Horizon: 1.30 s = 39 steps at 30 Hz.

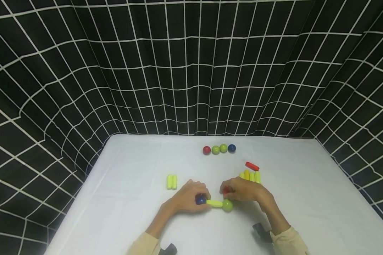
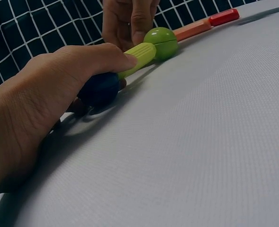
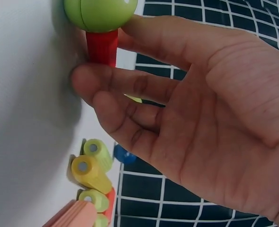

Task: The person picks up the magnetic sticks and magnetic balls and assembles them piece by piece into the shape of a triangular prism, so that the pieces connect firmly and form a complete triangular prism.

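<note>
My left hand [image 1: 189, 197] grips a dark blue ball [image 1: 201, 200], with the thumb reaching onto the light green stick [image 1: 214, 203] joined to it. At the stick's other end sits a green ball [image 1: 227, 205], close to the white tabletop. From that ball a red stick [image 3: 102, 47] extends, and my right hand [image 1: 245, 189] pinches it between thumb and fingers. In the left wrist view, the thumb lies along the light green stick [image 2: 141, 56], the blue ball [image 2: 101, 89] under the hand. My right palm [image 3: 201, 109] faces its wrist camera.
Farther back, a red ball [image 1: 206, 150], two green balls [image 1: 215, 149] and a blue ball [image 1: 231, 148] form a row. Two light green sticks [image 1: 172, 182] lie at left. Beyond my right hand are several yellow and green sticks [image 1: 252, 176] and a red stick [image 1: 252, 166]. A dark gridded curtain [image 1: 191, 71] surrounds the table.
</note>
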### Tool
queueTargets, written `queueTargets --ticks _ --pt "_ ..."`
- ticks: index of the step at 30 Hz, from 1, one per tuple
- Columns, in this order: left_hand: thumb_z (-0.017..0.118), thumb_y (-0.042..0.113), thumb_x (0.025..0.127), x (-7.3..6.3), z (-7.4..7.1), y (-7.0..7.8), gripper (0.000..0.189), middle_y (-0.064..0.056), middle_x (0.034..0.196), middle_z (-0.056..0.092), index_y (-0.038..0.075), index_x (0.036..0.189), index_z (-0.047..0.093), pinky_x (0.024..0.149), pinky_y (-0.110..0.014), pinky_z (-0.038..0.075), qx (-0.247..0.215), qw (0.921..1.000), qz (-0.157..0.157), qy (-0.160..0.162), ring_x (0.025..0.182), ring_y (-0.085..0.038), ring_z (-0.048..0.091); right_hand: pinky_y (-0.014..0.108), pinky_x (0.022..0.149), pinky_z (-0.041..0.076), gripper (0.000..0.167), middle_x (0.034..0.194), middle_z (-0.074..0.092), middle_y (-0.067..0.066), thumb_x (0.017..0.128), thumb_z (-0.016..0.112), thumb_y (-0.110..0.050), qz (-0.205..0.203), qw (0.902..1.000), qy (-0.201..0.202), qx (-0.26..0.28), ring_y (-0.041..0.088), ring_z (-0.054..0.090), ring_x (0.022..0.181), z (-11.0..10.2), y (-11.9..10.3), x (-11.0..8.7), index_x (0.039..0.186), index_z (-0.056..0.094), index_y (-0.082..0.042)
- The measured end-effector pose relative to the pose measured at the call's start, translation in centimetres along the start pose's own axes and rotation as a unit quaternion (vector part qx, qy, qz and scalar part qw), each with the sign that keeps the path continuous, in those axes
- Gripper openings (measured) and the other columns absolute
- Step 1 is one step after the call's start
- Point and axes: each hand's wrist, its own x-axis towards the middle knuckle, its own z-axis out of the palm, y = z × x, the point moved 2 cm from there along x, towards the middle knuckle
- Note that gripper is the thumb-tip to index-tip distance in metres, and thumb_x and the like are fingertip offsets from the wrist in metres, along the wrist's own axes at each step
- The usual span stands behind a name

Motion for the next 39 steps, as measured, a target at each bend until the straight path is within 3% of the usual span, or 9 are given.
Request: queueTargets --ticks 6,11,15,18,22,25,30,35,39 --pt "0.074 0.048 0.091 0.1 -0.1 0.1 0.020 0.017 0.087 0.061 0.031 0.101 0.074 0.083 -0.017 0.031 0.006 1.0000 0.007 0.000 0.081 0.004 0.045 0.027 0.070 0.043 0.027 0.084 0.064 -0.004 0.097 0.073 -0.017 0.033 0.9994 0.010 -0.001 0.014 0.055 0.079 -1.0 0.0 -0.2 0.123 0.072 -0.012" --pt "0.074 0.049 0.091 0.0 -0.1 0.2 0.020 0.018 0.087 0.062 0.031 0.099 0.074 0.084 -0.017 0.032 0.003 0.9999 0.009 0.006 0.082 0.005 0.046 0.033 0.075 0.057 0.037 0.095 0.070 0.007 0.098 0.071 -0.017 0.054 0.9956 0.063 -0.044 0.018 0.061 0.081 -4.9 0.0 0.4 0.132 0.067 -0.003" --pt "0.075 0.047 0.090 0.0 -0.1 0.1 0.018 0.018 0.085 0.061 0.031 0.096 0.072 0.084 -0.017 0.033 0.011 0.9998 0.008 0.013 0.081 0.004 0.046 0.047 0.097 0.059 0.043 0.124 0.068 0.024 0.100 0.069 -0.015 0.048 0.9887 0.105 -0.095 0.033 0.069 0.107 -8.2 1.5 2.9 0.138 0.061 0.004" --pt "0.075 0.046 0.090 0.0 -0.1 0.2 0.018 0.017 0.084 0.059 0.029 0.093 0.069 0.084 -0.017 0.032 0.017 0.9998 0.002 0.014 0.080 0.003 0.045 0.058 0.113 0.048 0.053 0.149 0.052 0.031 0.101 0.065 -0.012 0.061 0.9859 0.105 -0.115 0.046 0.057 0.135 -9.1 3.7 5.5 0.149 0.050 0.005" --pt "0.075 0.047 0.090 0.0 -0.1 0.1 0.019 0.018 0.083 0.059 0.029 0.093 0.067 0.084 -0.018 0.033 0.013 0.9998 -0.001 0.014 0.079 0.003 0.044 0.060 0.120 0.039 0.054 0.154 0.047 0.030 0.095 0.063 0.000 0.080 0.9843 0.083 -0.134 0.047 0.049 0.144 -8.7 5.8 7.5 0.148 0.051 0.004" --pt "0.075 0.050 0.090 -0.2 0.0 0.0 0.022 0.018 0.083 0.058 0.030 0.094 0.065 0.084 -0.018 0.034 0.004 0.9999 -0.001 0.017 0.079 0.003 0.044 0.057 0.119 0.042 0.047 0.144 0.058 0.025 0.091 0.063 0.006 0.099 0.9836 0.067 -0.136 0.041 0.056 0.136 -8.0 5.8 7.1 0.137 0.062 0.002" --pt "0.073 0.051 0.090 -0.2 0.0 0.2 0.021 0.018 0.084 0.058 0.031 0.095 0.067 0.083 -0.018 0.035 0.004 0.9998 0.003 0.017 0.078 0.003 0.045 0.053 0.106 0.052 0.036 0.132 0.066 0.019 0.095 0.067 -0.002 0.112 0.9854 0.044 -0.120 0.030 0.063 0.114 -6.6 3.9 5.4 0.131 0.066 -0.006" --pt "0.074 0.048 0.090 0.0 -0.1 0.3 0.019 0.018 0.085 0.059 0.031 0.094 0.069 0.084 -0.018 0.034 0.009 0.9999 -0.005 0.011 0.080 0.003 0.045 0.038 0.082 0.053 0.025 0.108 0.071 0.008 0.099 0.070 -0.012 0.063 0.9934 0.041 -0.086 0.020 0.059 0.088 -4.0 1.1 4.3 0.124 0.066 -0.013" --pt "0.076 0.047 0.089 -0.1 -0.1 0.2 0.019 0.017 0.084 0.059 0.029 0.093 0.069 0.083 -0.018 0.034 0.010 0.9999 -0.009 0.009 0.080 0.002 0.045 0.034 0.083 0.054 0.021 0.103 0.072 0.004 0.094 0.077 -0.011 0.056 0.9942 0.072 -0.057 0.017 0.058 0.087 -1.5 -0.2 3.9 0.114 0.071 -0.011"
